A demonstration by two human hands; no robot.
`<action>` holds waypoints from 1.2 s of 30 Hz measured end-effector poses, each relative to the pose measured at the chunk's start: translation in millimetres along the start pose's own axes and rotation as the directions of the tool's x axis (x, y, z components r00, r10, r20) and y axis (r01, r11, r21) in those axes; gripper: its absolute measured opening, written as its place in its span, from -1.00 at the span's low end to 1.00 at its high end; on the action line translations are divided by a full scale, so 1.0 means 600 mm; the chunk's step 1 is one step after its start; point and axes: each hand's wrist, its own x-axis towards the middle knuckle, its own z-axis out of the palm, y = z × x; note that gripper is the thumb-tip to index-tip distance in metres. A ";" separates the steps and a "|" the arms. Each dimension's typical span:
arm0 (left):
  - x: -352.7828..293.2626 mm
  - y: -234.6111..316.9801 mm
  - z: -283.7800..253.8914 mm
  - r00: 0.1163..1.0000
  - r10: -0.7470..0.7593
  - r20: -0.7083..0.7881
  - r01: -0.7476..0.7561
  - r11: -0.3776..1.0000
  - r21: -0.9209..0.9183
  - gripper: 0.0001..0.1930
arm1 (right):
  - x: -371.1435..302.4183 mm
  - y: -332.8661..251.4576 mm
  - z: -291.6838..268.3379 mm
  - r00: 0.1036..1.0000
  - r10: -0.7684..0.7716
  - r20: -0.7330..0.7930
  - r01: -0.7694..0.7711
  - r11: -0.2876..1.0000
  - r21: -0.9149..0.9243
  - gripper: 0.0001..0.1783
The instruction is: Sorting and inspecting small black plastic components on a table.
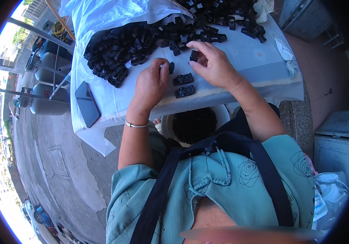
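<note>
My left hand (150,84) is closed, its thumb and forefinger pinching a small dark plastic piece (171,68), mostly covered by the fingers. Between the thumb and fingers of my right hand (214,66) is a small black block-like plastic part (194,56). The hands are apart, above the white-covered table (239,73). Between and just below them, two black molded plastic parts, an upper one (183,79) and a lower one (185,91), lie one in front of the other. A large heap of similar black parts (121,49) spreads beyond my hands.
A dark phone-like slab (87,105) lies at the table's left edge. Below the near edge stands a white bucket (166,125) holding a dark mass. Crumpled white plastic (101,14) partly covers the heap. Grey tanks (49,99) stand left; a metal cabinet (335,140) stands right.
</note>
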 end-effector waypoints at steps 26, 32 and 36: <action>-0.025 -0.018 0.016 0.987 0.158 -0.009 -0.157 0.974 -0.166 -0.24 | -0.014 -0.007 0.034 0.950 -0.306 0.071 0.297 0.948 0.115 -0.61; -0.022 -0.020 0.010 0.987 0.163 0.019 -0.161 0.985 -0.064 -0.31 | -0.011 -0.007 0.047 0.923 -0.353 0.152 0.364 0.930 -0.052 -0.66; -0.019 -0.011 0.006 0.985 0.167 0.031 -0.166 0.986 -0.033 -0.36 | -0.010 -0.005 0.050 0.920 -0.360 0.155 0.370 0.928 -0.039 -0.67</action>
